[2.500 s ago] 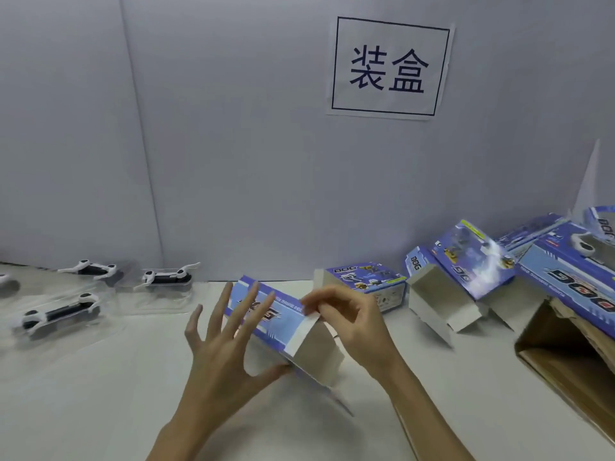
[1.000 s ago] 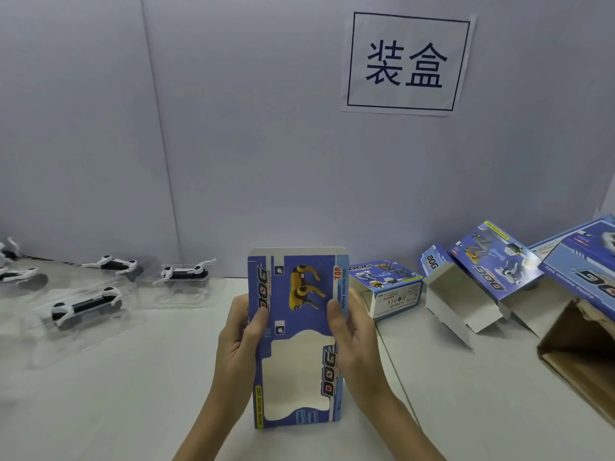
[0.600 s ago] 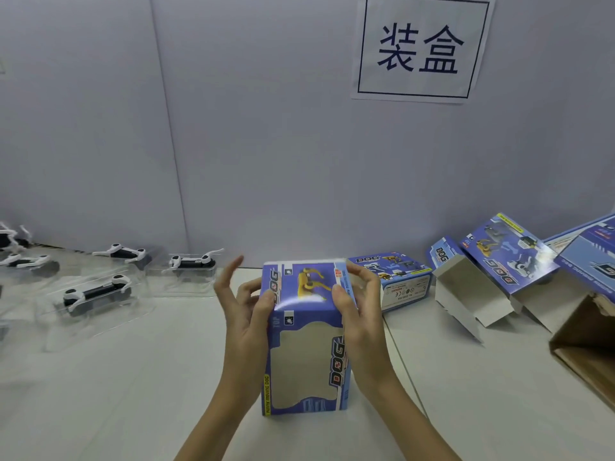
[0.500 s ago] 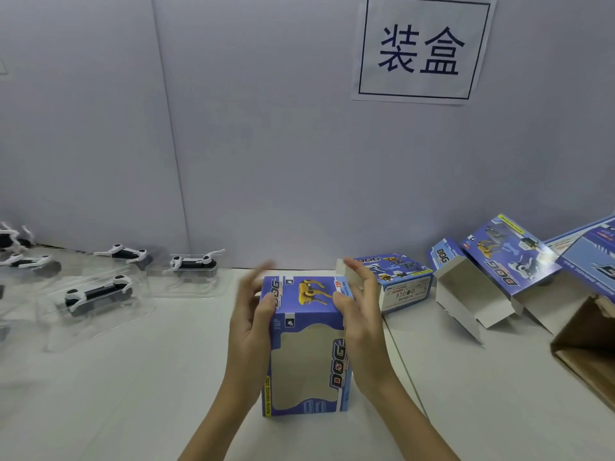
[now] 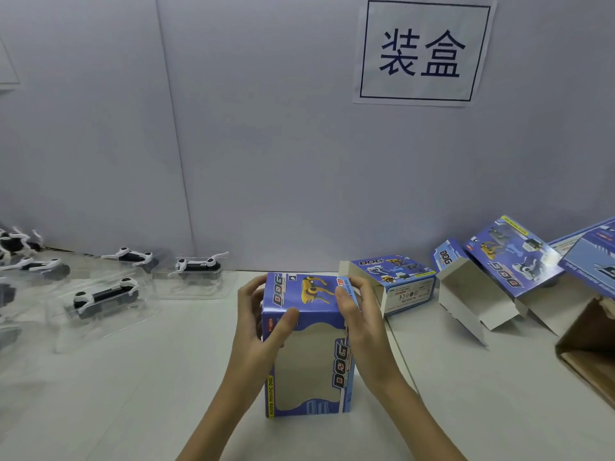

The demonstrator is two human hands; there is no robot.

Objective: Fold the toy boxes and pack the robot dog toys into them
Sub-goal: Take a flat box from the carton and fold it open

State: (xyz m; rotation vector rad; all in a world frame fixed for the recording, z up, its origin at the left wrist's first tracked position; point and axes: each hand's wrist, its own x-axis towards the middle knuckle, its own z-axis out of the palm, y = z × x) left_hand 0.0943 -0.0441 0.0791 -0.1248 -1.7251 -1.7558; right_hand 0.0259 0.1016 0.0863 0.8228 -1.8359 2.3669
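White table fills the bottom of the frame. Mid-bottom: a blue toy box stands on end. Left: robot dog toys in clear trays. Right: more blue boxes, some open, w/ a brown carton at the right edge.

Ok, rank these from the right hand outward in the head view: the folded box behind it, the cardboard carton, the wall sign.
From the right hand:
1. Folded box, just behind and right of it.
2. Cardboard carton, at the table's far right edge.
3. Wall sign, high on the back wall.
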